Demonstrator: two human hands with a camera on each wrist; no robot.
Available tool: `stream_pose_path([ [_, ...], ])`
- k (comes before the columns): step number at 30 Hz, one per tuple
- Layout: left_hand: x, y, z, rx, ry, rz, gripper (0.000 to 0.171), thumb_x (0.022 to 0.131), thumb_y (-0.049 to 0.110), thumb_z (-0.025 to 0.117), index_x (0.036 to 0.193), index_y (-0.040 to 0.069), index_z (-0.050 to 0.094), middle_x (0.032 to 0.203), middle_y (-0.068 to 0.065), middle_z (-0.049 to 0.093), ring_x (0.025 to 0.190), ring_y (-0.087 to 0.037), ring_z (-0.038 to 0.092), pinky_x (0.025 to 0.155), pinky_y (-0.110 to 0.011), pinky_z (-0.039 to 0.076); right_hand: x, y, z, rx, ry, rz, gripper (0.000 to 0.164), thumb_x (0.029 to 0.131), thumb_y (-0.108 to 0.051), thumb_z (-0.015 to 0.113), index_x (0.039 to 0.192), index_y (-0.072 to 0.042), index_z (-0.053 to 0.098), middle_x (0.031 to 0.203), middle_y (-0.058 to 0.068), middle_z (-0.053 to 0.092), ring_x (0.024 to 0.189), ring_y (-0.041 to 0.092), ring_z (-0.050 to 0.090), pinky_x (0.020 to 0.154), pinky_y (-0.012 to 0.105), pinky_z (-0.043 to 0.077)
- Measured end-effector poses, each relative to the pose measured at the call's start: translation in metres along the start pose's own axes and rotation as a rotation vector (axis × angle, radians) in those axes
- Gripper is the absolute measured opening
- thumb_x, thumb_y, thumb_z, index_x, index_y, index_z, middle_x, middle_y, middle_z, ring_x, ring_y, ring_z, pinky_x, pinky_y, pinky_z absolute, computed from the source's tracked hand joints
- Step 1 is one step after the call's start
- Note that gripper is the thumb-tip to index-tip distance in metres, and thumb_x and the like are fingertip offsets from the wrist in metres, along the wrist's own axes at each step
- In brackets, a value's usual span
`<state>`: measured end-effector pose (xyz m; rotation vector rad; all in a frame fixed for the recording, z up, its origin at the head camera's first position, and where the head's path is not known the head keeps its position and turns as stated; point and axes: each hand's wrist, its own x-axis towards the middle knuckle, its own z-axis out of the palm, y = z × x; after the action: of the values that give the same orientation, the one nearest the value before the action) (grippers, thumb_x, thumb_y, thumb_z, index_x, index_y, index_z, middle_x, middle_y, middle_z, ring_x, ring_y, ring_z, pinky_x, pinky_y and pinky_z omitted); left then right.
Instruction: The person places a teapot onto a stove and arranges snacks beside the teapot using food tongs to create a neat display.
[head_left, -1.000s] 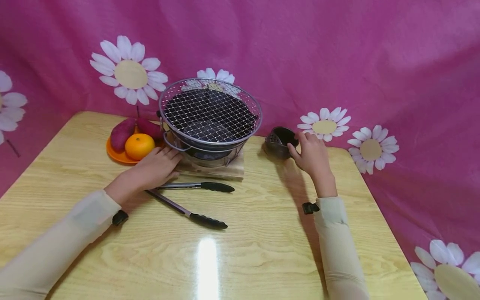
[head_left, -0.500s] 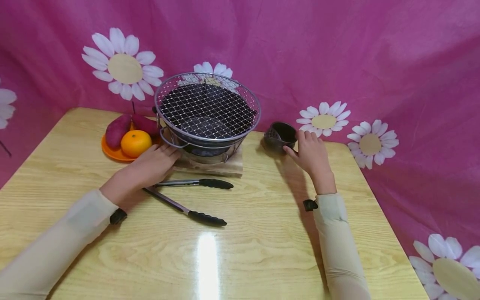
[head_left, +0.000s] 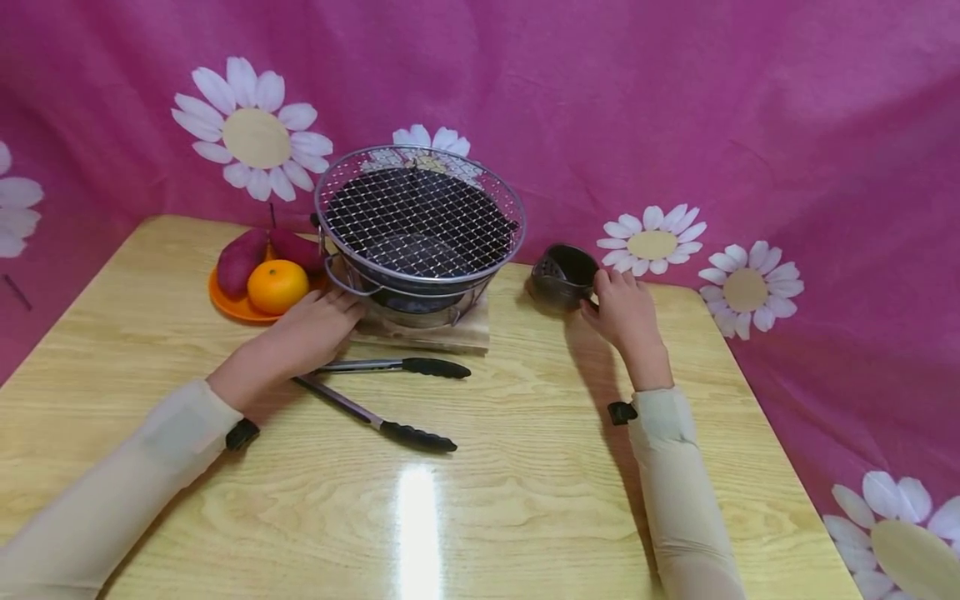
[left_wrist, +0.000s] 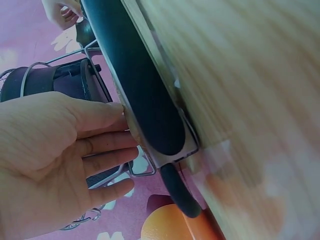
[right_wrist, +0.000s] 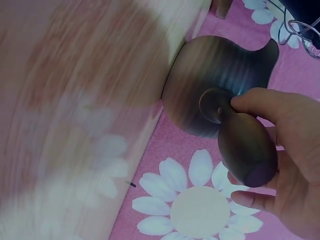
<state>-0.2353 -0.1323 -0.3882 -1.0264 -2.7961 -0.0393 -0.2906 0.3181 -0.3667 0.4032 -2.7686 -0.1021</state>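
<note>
Right hand (head_left: pixel 628 312) has tucked its thumb in, pinching the dark pot (head_left: pixel 557 292) by its handle (right_wrist: pixel 247 147) near the far edge of the table (head_left: pixel 540 492); a weak grip could tip it. Left hand (head_left: pixel 318 332) straight-fingered.

Grill (head_left: pixel 420 225) on a board (head_left: pixel 468 335) — plate (head_left: pixel 225 309) to its left, pot (head_left: pixel 557 293) right, tongs (head_left: pixel 416 437) in front.
</note>
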Motion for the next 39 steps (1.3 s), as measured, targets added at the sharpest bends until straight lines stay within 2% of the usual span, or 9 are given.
stream_pose_path([
  [10,0.0,0.0,0.001,0.02,-0.022,-0.005,0.04,0.094,0.006,0.065,0.133,-0.002,0.06,0.141,-0.022,0.057,0.13,-0.038,0.053,0.105,-0.055,0.048,0.001,0.001,0.001,-0.032,-0.065,0.02,0.031,0.093,-0.027,0.067,0.087,0.001,0.056,0.085,0.02,0.061,0.091,0.043,0.06,0.08,0.054,0.049],
  [16,-0.001,0.002,0.0,0.037,-0.02,-0.004,0.038,0.094,0.005,0.064,0.131,-0.003,0.06,0.139,-0.023,0.056,0.13,-0.039,0.053,0.103,-0.054,0.049,0.001,0.001,0.001,-0.024,-0.103,0.016,0.032,0.093,-0.027,0.066,0.083,0.002,0.055,0.087,0.024,0.065,0.093,0.047,0.064,0.085,0.058,0.051],
  [22,-0.001,0.002,0.001,0.04,-0.021,-0.006,0.039,0.093,0.005,0.066,0.13,-0.003,0.059,0.139,-0.023,0.056,0.13,-0.039,0.053,0.102,-0.054,0.049,0.002,-0.001,0.001,-0.022,-0.141,0.032,0.032,0.097,-0.023,0.063,0.1,0.009,0.06,0.104,0.03,0.067,0.106,0.05,0.062,0.09,0.061,0.05],
  [27,-0.001,0.002,0.003,0.031,-0.024,-0.007,0.039,0.094,0.008,0.066,0.131,-0.003,0.059,0.139,-0.023,0.055,0.131,-0.039,0.052,0.104,-0.054,0.048,0.002,-0.003,0.003,-0.042,-0.153,0.052,0.035,0.099,-0.02,0.061,0.114,0.012,0.057,0.114,0.033,0.065,0.112,0.05,0.059,0.094,0.06,0.05],
  [39,-0.001,0.004,0.001,0.01,-0.061,-0.018,0.039,0.097,0.012,0.063,0.132,-0.002,0.058,0.141,-0.024,0.054,0.133,-0.041,0.051,0.109,-0.056,0.044,0.001,-0.007,0.01,-0.043,-0.165,0.138,0.035,0.105,-0.02,0.05,0.117,0.013,0.05,0.11,0.036,0.062,0.106,0.052,0.06,0.089,0.061,0.05],
])
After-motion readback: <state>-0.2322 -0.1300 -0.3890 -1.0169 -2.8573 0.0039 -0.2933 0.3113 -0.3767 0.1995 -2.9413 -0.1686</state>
